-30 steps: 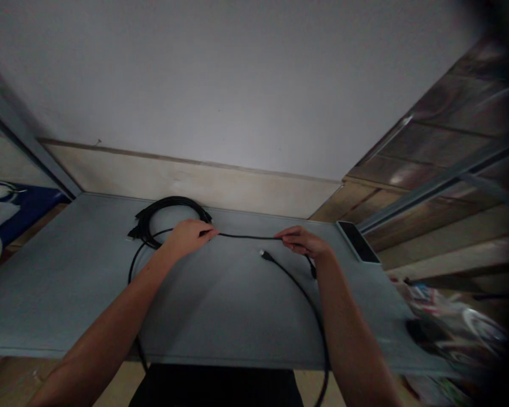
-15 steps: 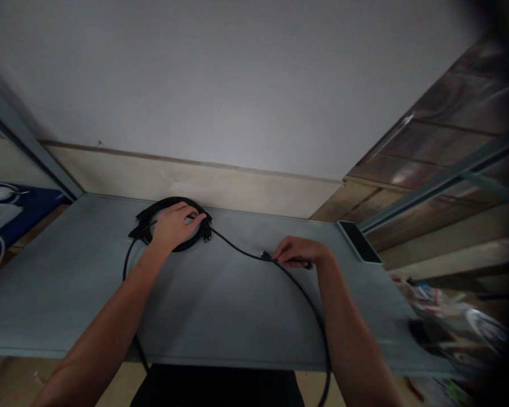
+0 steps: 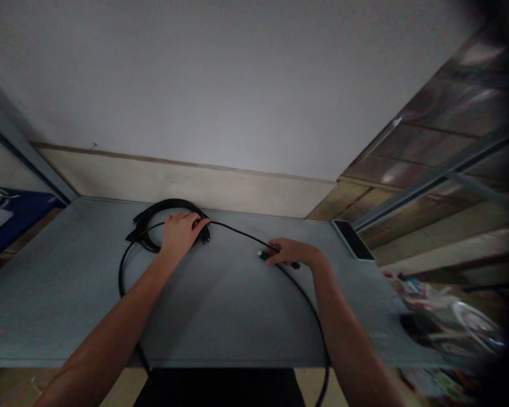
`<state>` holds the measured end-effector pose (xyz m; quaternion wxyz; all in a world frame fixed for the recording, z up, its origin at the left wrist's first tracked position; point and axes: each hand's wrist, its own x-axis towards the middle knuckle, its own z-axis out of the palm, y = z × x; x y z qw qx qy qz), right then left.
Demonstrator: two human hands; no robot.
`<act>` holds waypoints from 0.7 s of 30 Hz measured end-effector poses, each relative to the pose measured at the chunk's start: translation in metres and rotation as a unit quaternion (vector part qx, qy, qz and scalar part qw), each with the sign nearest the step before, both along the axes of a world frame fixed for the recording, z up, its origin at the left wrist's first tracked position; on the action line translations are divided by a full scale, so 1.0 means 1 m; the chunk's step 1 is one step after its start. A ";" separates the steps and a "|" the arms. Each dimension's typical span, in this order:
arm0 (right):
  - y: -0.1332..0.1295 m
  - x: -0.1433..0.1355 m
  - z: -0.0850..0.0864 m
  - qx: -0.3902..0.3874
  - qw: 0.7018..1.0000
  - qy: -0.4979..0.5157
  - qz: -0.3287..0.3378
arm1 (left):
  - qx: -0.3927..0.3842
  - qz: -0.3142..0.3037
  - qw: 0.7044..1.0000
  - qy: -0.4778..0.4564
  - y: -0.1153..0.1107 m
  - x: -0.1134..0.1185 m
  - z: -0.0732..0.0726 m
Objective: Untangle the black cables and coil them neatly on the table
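A coiled black cable [image 3: 149, 213] lies near the back of the grey table, left of the middle. Over the coil, my left hand [image 3: 181, 232] pinches a strand of black cable between thumb and fingers. That strand [image 3: 237, 230] runs right to my right hand [image 3: 287, 251], whose fingers are closed around it. A black plug with a metal tip [image 3: 263, 255] pokes out left of my right fingers, and another black end [image 3: 296, 265] shows below the palm. Past my right hand the cable curves down over the table's front edge; another length hangs over the front at the left.
A phone [image 3: 353, 240] lies at the table's back right. The grey table [image 3: 220, 316] meets a pale wall behind, with grey metal posts at both sides. Blurred clutter [image 3: 453, 322] is at the right, and a blue surface [image 3: 25, 217] with white items at the left.
The cable strand between my hands has risen and now passes through my right fingers. My right hand has turned slightly, and my left hand has shifted slightly right over the coil.
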<state>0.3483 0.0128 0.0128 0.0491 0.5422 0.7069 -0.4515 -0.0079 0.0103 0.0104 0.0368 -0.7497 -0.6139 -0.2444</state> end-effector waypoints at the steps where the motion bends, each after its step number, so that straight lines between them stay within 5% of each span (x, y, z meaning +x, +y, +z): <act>1: -0.002 -0.007 -0.003 0.045 0.998 -0.047 -0.003 | 0.001 0.005 1.000 0.000 0.000 0.000 0.001; 6: 0.005 -0.014 -0.021 0.241 0.963 -0.114 -0.030 | -0.009 0.012 1.000 -0.020 0.002 -0.003 0.003; 16: 0.058 0.026 -0.060 0.398 0.849 -0.168 -0.305 | -0.071 -0.022 0.997 -0.020 0.006 -0.007 -0.002; 21: 0.055 0.039 -0.073 0.395 0.874 -0.114 -0.257 | -0.071 0.018 0.997 -0.014 0.012 -0.015 -0.005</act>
